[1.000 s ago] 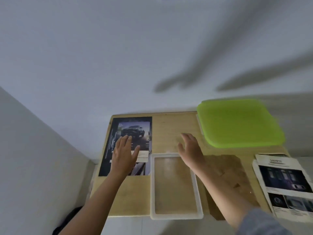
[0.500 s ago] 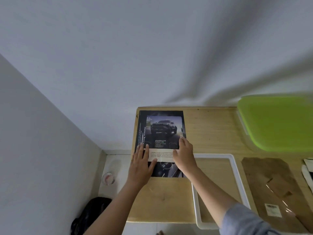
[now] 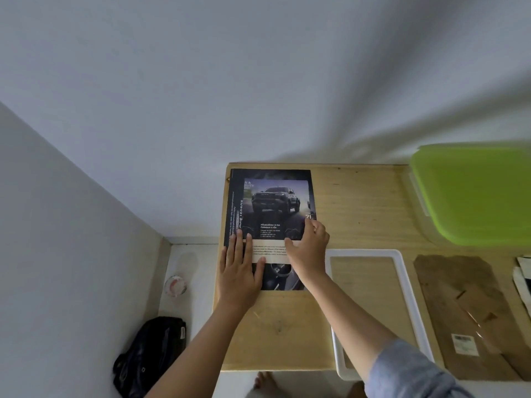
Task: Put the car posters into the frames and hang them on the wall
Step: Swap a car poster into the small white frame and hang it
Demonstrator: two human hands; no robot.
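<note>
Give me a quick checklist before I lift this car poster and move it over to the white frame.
1. Both hands on the car poster: ok, left hand and right hand lie flat on it.
2. Poster actually gripped: not ok, the fingers only press down.
3. White frame empty and free: ok, table wood shows through it.
4. Path from poster to frame clear: ok, bare table.
5. Brown backing board within reach: ok, just right of the frame.
6. Glazing in the frame: cannot tell.

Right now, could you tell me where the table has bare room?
Bare wood lies between the car poster and the green lid, and below the poster left of the white frame. The right side is crowded with brown backing board.
</note>
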